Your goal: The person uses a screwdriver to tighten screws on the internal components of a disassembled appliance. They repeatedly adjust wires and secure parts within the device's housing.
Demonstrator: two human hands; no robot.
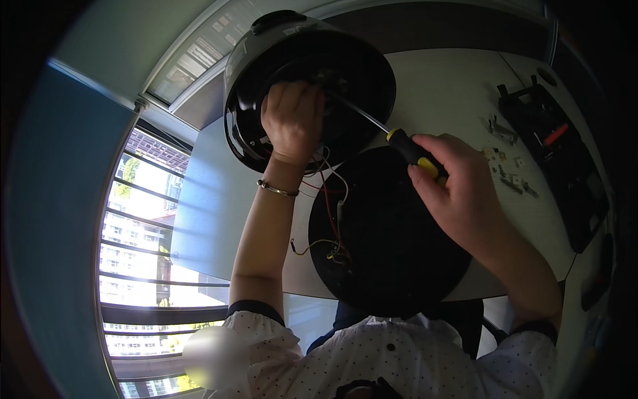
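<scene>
A rounded black appliance housing (372, 63), much like a rice cooker's, lies tipped with its open underside toward me. My left hand (291, 118) reaches into it, fingers curled and closed; their tips, and whatever they hold, are hidden. My right hand (458, 183) grips a screwdriver (407, 143) by its black and yellow handle. The screwdriver's metal shaft slants up and left into the housing, where its tip is lost in shadow near my left fingers. Thin red, white and yellow wires (340, 199) run from the housing over a round black cover (399, 233) in front of me.
On the pale table (452, 86), several small metal parts (512, 176) lie to the right. Beyond them is an open black tool case (555, 159) with a red piece (555, 135) in it. A window with bars (143, 253) stands at the left.
</scene>
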